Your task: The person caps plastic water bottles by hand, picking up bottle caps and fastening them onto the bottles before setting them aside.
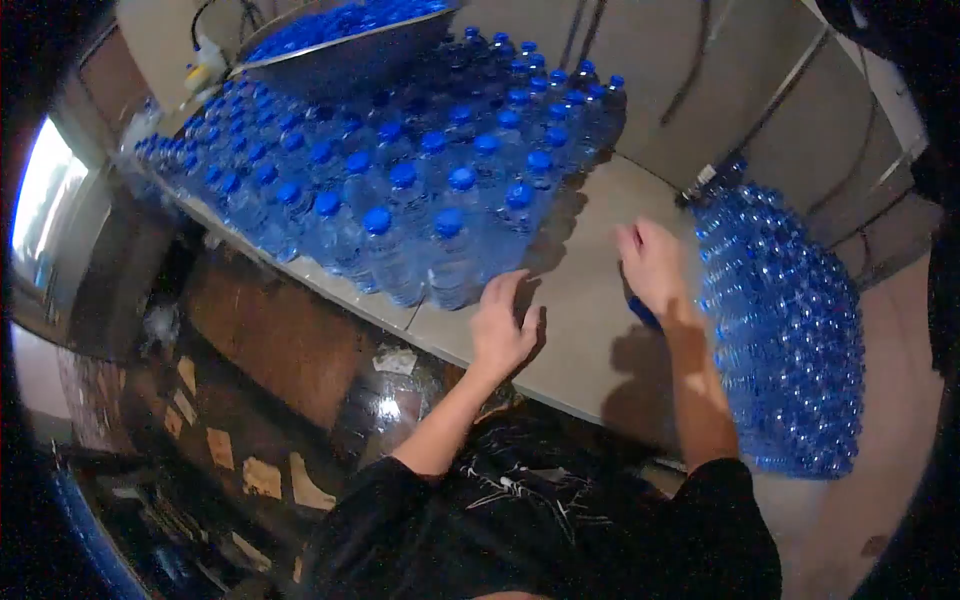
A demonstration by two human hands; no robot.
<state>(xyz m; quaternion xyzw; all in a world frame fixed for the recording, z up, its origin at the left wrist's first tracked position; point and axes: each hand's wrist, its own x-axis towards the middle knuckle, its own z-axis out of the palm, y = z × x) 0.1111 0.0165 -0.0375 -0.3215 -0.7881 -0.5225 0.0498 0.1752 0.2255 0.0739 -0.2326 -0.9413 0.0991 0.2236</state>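
Rows of clear bottles with blue caps (461, 178) stand packed together on the light tabletop (585, 240). My left hand (503, 325) is beside the front corner bottle (448, 265), thumb and fingers apart; whether it touches the bottle I cannot tell. Farther right, my right hand (652, 262) hovers over the tabletop with its fingers curled in. What they hold, if anything, is hidden. A small blue object (643, 312) shows beside my right wrist, too little of it visible to name.
A metal tray heaped with blue caps (345, 25) rests above the bottles at the back. To the right lies a large stacked mass of clear bottles (785, 330). Scraps (262, 478) litter the wet, dark floor at left.
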